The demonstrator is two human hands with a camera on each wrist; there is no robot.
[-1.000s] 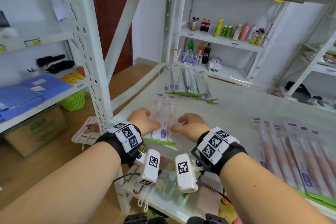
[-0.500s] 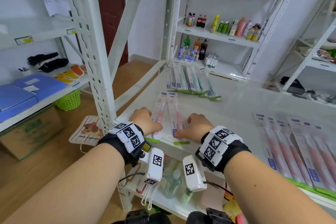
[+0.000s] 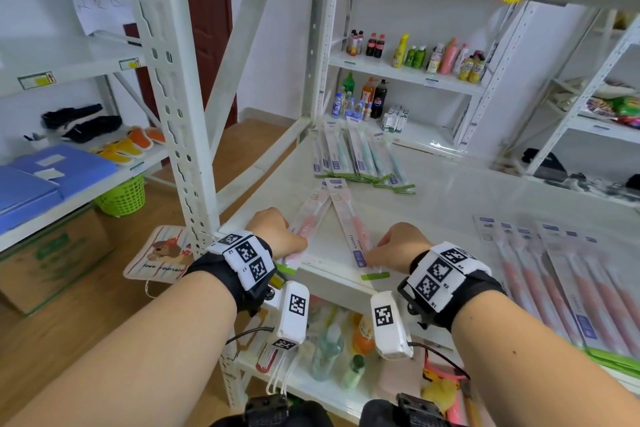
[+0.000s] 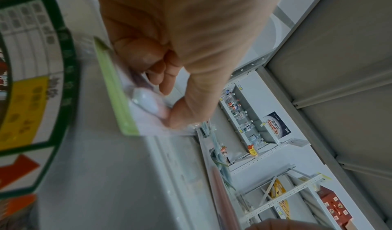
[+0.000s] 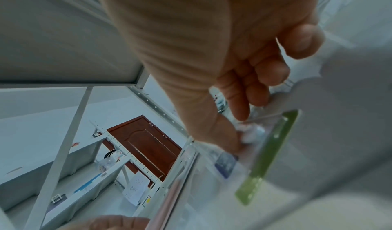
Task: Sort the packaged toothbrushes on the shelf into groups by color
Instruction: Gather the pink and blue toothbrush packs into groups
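Two pink toothbrush packs (image 3: 341, 218) lie at the shelf (image 3: 433, 204) front edge, tops touching, bottoms splayed. Left hand (image 3: 277, 230) pinches one pack's lower end; right hand (image 3: 398, 246) pinches the other's. Judged light, flexible, slick film; hold by the card end. Teal group (image 3: 356, 159) at back-left corner, pink group (image 3: 571, 288) along front-right edge.

White metal shelving racks (image 3: 173, 87), white walls (image 3: 273, 28), dark red door (image 3: 207, 10), wooden floor (image 3: 69, 315), green basket (image 3: 123, 196), cardboard box (image 3: 48, 260)
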